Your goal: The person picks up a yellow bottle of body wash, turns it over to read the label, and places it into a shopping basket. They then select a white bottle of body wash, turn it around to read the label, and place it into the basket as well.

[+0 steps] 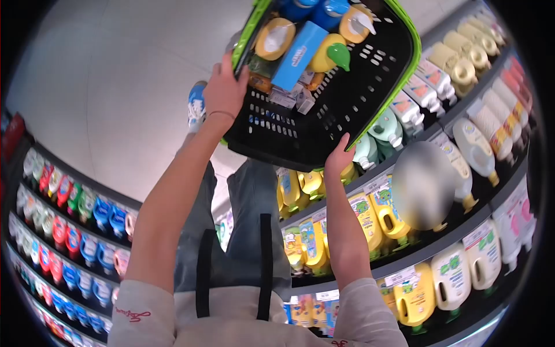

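Note:
Both hands hold a black shopping basket (315, 139) with a bright green rim, tilted in front of me. My left hand (226, 89) is closed around the rim on its left side. At the near right corner my right hand (340, 156) grips the rim, thumb on top and the other fingers hidden beneath. Inside the basket lie a light blue box (299, 56), a yellow bottle with a green cap (328, 55), two yellow-orange containers with white tops (275, 39), blue packages (332, 13) and some small packets (284, 97).
Shelves of yellow bottles (370, 222) and white bottles (454, 277) run close along my right. Lower left stands another shelf with rows of colourful bottles (72, 240). Pale floor tiles (115, 87) stretch away at left. A blue shoe (197, 104) shows below the basket.

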Demonstrator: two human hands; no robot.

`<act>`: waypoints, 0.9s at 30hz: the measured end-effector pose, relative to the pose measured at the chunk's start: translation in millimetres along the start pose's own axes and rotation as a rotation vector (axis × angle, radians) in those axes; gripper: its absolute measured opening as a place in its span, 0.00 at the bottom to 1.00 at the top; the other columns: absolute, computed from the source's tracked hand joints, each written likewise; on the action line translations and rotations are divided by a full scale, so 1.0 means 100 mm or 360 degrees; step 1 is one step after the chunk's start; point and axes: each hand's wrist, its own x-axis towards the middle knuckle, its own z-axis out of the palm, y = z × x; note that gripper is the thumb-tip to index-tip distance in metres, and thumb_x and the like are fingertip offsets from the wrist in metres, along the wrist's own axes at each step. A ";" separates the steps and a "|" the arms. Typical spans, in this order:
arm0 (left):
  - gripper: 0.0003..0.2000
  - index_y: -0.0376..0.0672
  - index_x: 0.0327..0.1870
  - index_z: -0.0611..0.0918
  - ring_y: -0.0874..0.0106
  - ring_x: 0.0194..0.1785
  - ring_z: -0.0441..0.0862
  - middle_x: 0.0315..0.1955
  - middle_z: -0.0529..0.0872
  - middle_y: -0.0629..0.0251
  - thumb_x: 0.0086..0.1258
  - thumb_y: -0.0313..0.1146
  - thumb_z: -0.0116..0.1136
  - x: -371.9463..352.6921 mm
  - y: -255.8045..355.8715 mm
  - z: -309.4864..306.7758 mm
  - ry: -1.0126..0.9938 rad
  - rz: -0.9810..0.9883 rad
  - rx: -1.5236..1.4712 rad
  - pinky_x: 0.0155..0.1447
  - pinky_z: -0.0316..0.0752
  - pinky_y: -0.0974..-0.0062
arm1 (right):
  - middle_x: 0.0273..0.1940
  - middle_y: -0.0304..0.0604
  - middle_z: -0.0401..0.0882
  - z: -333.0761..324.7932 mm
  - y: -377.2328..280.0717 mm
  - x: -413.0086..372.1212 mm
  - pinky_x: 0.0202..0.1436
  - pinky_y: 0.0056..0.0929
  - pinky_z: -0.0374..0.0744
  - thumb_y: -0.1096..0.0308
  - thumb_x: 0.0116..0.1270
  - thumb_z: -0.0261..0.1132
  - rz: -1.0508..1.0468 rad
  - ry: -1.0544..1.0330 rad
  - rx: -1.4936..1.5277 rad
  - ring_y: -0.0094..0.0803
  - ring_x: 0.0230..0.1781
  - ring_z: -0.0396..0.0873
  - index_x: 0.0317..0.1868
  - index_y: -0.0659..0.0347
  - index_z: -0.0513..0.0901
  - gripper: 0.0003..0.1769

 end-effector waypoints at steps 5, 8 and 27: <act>0.20 0.49 0.57 0.69 0.51 0.40 0.79 0.39 0.78 0.54 0.66 0.45 0.53 -0.02 -0.04 -0.02 0.0005 0.0020 0.0001 0.41 0.76 0.58 | 0.57 0.61 0.71 -0.07 -0.06 -0.02 0.61 0.35 0.67 0.45 0.67 0.54 -0.0063 -0.0186 -0.0016 0.48 0.57 0.70 0.60 0.74 0.67 0.37; 0.23 0.50 0.60 0.69 0.55 0.39 0.80 0.37 0.77 0.56 0.66 0.45 0.53 -0.01 -0.05 0.00 0.0026 0.0011 0.0045 0.40 0.77 0.60 | 0.57 0.59 0.72 -0.19 -0.05 0.15 0.60 0.33 0.67 0.47 0.69 0.54 0.0010 -0.0437 -0.0076 0.46 0.56 0.72 0.59 0.72 0.68 0.34; 0.33 0.49 0.61 0.69 0.60 0.46 0.73 0.38 0.74 0.58 0.48 0.31 0.65 0.00 -0.18 -0.24 -0.0481 -0.0357 -0.0726 0.52 0.67 0.64 | 0.66 0.52 0.60 0.53 -3.88 1.46 0.67 0.36 0.60 0.71 0.58 0.62 -0.0848 -0.0900 -0.1291 0.42 0.68 0.59 0.69 0.59 0.56 0.39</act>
